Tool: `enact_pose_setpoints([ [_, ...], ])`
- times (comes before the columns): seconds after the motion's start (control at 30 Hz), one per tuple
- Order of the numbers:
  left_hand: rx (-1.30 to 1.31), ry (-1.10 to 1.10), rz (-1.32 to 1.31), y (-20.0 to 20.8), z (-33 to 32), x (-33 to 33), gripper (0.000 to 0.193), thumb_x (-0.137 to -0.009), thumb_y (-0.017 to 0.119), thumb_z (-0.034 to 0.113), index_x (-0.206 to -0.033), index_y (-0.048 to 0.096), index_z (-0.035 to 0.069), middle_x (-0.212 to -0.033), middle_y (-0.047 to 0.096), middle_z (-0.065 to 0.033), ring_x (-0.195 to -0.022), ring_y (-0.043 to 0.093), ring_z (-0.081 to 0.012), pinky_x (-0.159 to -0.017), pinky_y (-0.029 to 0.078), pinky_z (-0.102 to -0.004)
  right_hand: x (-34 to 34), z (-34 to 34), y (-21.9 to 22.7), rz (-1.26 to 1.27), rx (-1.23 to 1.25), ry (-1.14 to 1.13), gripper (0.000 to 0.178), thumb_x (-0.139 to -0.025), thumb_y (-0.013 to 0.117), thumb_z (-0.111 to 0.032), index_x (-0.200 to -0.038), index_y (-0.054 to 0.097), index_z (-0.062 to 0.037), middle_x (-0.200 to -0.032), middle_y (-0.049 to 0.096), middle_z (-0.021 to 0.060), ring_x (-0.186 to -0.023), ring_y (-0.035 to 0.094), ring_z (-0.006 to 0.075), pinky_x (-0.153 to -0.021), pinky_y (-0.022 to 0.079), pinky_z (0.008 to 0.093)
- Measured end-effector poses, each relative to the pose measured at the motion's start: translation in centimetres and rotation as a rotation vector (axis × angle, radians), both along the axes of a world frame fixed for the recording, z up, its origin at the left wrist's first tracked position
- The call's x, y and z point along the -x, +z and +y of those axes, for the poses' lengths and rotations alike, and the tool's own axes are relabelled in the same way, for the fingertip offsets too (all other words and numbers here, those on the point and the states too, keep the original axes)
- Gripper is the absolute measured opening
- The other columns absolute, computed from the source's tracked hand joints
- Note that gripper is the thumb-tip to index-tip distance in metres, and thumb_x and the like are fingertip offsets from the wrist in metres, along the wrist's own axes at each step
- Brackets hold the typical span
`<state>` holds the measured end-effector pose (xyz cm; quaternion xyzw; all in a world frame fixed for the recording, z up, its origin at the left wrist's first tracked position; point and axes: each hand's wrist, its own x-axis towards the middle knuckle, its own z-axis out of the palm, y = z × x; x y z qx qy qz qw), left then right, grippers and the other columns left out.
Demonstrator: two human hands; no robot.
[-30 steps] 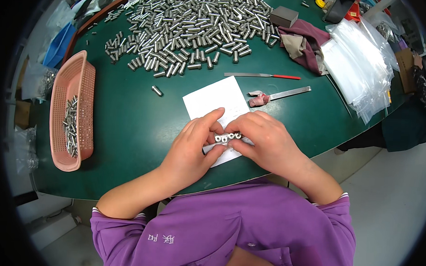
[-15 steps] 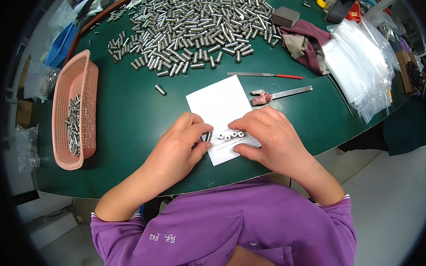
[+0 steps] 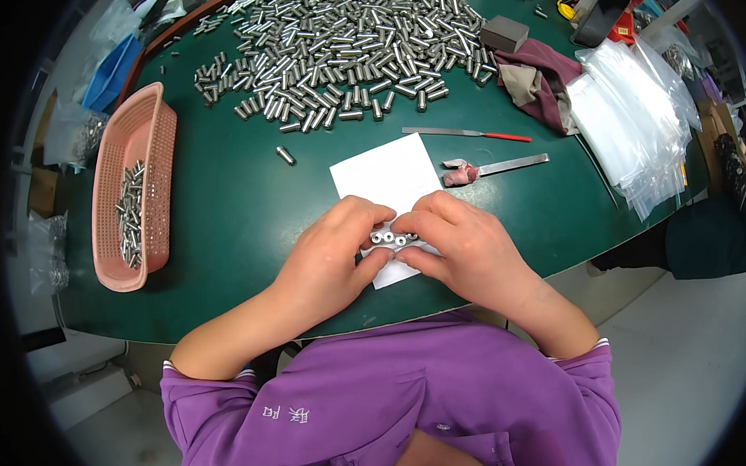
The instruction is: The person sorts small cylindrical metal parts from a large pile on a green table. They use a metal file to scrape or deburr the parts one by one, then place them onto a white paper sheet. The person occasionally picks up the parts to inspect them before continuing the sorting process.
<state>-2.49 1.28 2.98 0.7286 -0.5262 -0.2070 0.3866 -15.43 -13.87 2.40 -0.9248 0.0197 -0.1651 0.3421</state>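
Note:
My left hand [image 3: 330,241] and my right hand [image 3: 465,243] meet over a white sheet of paper [image 3: 383,169] near the table's front edge. Between their curled fingertips is a short row of small metal sleeves [image 3: 388,238], their round holed ends facing up. The left thumb and fingers close on the row's left side. From the other side, the right thumb and fingers grip it, hiding some of the pieces. Lines of print on the paper are mostly covered by the hands.
A large heap of metal sleeves [image 3: 346,55] covers the back of the green table [image 3: 224,252]. One loose sleeve [image 3: 285,155] lies left of the paper. A pink basket [image 3: 159,201] holds more small parts. Beyond the paper are a red-handled file [image 3: 467,133], a cloth-wrapped metal strip [image 3: 513,163] and plastic bags [image 3: 615,118].
My left hand has moved right, bringing its metal piece up to the row. The right hand has shifted slightly left, and the fingertips of both hands are now close together.

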Motion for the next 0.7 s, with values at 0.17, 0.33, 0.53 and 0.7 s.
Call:
enact_pose_setpoints([
  [0.17,-0.005,-0.019,-0.056,-0.5,-0.2,-0.3,0.017,-0.077,0.066,0.001,-0.094,0.061,0.003,-0.091,0.058,-0.0099,-0.08,0.06,-0.0296,-0.067,0.049,-0.0366,-0.1,-0.2,0.4,0.021,0.012,0.041,0.019,-0.074,0.072,-0.011,-0.091,0.064,-0.0079,-0.087,0.058,0.0048,-0.077,0.06,0.0236,-0.067,0.05,0.0347],
  [0.33,0.065,-0.009,-0.193,-0.2,-0.2,-0.8,0.018,-0.074,0.068,-0.004,-0.089,0.063,0.002,-0.09,0.061,-0.0084,-0.075,0.061,-0.0213,-0.063,0.05,-0.0306,0.2,-0.7,0.8,-0.01,0.103,-0.024,0.018,-0.075,0.071,-0.01,-0.091,0.063,-0.0067,-0.085,0.059,0.0048,-0.077,0.06,0.0245,-0.068,0.05,0.0346],
  [0.53,0.112,0.082,0.359,-0.5,0.3,-1.4,0.015,-0.083,0.063,-0.002,-0.097,0.059,0.003,-0.094,0.061,-0.0085,-0.081,0.062,-0.0169,-0.069,0.05,-0.0268,-0.4,-1.5,1.2,-0.016,-0.172,-0.093,0.016,-0.081,0.07,-0.011,-0.094,0.063,-0.0054,-0.085,0.061,0.0038,-0.074,0.062,0.0155,-0.066,0.051,0.0281],
  [0.7,0.316,0.087,1.414,-1.0,0.1,-2.6,0.014,-0.093,0.059,0.013,-0.104,0.054,0.007,-0.094,0.057,-0.0069,-0.075,0.052,-0.0103,-0.065,0.046,-0.0208,-1.8,-1.8,-0.3,0.083,-1.536,0.073,0.023,-0.094,0.059,-0.019,-0.111,0.057,-0.0037,-0.089,0.062,0.0001,-0.074,0.059,0.0065,-0.069,0.052,0.022],
])
